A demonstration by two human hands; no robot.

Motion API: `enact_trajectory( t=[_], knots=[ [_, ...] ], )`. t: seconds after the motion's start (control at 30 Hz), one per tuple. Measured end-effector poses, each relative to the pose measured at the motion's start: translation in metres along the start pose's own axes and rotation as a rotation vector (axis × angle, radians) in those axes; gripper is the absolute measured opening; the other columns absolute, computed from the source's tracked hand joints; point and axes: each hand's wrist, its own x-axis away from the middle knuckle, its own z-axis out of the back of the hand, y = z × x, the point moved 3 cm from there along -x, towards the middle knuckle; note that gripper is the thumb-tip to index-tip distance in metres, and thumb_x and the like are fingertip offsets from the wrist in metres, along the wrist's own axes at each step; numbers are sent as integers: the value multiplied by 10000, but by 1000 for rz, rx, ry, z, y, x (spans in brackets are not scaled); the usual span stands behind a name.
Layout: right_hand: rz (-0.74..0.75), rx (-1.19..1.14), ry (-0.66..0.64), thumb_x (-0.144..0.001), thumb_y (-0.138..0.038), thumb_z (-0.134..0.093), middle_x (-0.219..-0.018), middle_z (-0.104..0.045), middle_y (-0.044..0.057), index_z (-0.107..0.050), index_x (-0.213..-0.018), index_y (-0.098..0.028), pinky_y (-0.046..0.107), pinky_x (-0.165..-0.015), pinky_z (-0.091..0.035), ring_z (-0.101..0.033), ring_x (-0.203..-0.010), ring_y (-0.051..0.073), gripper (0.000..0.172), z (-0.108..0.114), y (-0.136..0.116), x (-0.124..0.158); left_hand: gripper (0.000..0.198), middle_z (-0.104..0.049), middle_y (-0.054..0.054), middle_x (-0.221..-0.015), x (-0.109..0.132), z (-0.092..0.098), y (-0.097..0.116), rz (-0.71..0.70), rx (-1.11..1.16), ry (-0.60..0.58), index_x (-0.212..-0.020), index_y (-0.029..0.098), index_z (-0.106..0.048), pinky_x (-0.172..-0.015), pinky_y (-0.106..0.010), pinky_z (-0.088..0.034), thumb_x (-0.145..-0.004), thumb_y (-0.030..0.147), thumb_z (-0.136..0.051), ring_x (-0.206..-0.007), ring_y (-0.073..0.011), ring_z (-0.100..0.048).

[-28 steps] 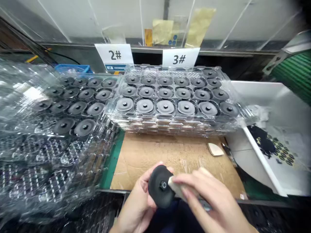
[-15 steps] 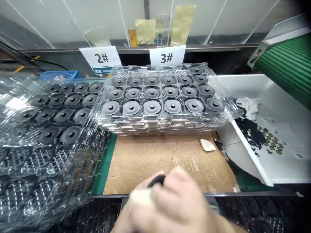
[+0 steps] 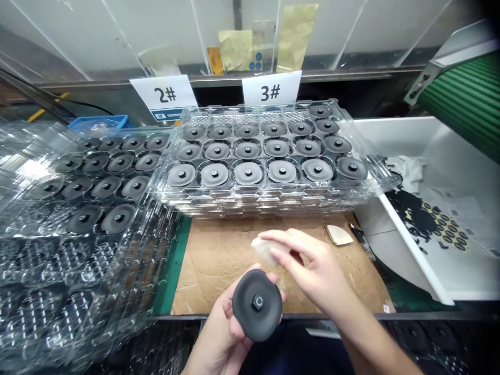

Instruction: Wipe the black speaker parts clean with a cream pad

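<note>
**Me:** Head view's up. What's my left grip doing?

**Spotter:** Left grip [image 3: 221, 325] is curled under a black disc [image 3: 257, 304], clamped on its rim, centre stud facing you.

**Me:** And right?

**Spotter:** Right grip [image 3: 308, 260] is pinched on a white pad [image 3: 265, 249], just beyond the disc, not touching it.

**Me:** Beneath and ahead?

**Spotter:** Cardboard sheet [image 3: 219, 281] below both grips; past them, a stacked clear tray [image 3: 250, 195] of more discs [image 3: 248, 173].

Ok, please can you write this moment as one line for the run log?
left hand: holds black disc | right hand: holds white pad | ahead: stacked clear plastic trays of discs
</note>
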Motion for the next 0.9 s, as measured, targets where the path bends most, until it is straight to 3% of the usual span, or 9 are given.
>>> enact_trajectory(
  t=[0.1,0.23,0.37,0.53,0.77,0.9],
  knots=[
    [-308,-61,-3,-857,-276,-516,-974,-665,14,-643,-1039,-259,254,-706,-461,-599,-868,159,222,0,35,9,631,-645,-75,-1158,1,4,7,14,70,-33,-1064,251,-646,-809,-319,-508,-463,318,-828,-1020,-295,-603],
    [-439,-163,-119,-820,-297,-543,-1033,-668,63,-670,-1011,-215,312,-733,-495,-606,-941,228,244,-22,63,38,648,-609,-84,-1212,2,9,11,11,113,-75,-1099,233,-626,-837,-328,-511,-485,315,-818,-1068,-302,-575],
    [-472,-192,-145,-807,-306,-556,-993,-684,76,-676,-1008,-198,341,-756,-511,-628,-911,238,257,-36,72,54,613,-595,-87,-1229,2,12,10,13,128,-91,-1116,228,-615,-858,-337,-501,-534,292,-799,-1079,-305,-566],
    [-464,-201,-149,-801,-311,-566,-1014,-678,84,-680,-999,-197,365,-821,-494,-618,-941,244,256,-36,66,48,592,-549,-122,-1274,4,15,6,-30,124,-94,-1207,219,-537,-873,-352,-487,-656,345,-714,-1096,-300,-553],
    [-430,-211,-187,-804,-302,-573,-952,-690,82,-676,-1011,-197,409,-863,-471,-611,-958,256,254,-38,60,47,580,-573,-109,-1248,4,20,3,-37,182,-159,-1188,234,-555,-908,-343,-461,-649,405,-687,-1076,-276,-570],
    [-419,-225,-197,-815,-309,-564,-1006,-680,88,-671,-1016,-187,394,-857,-477,-618,-944,240,258,-39,61,48,617,-545,-122,-1276,3,22,1,-33,181,-199,-1205,239,-537,-871,-345,-482,-637,432,-682,-1104,-305,-546]
  ],
)
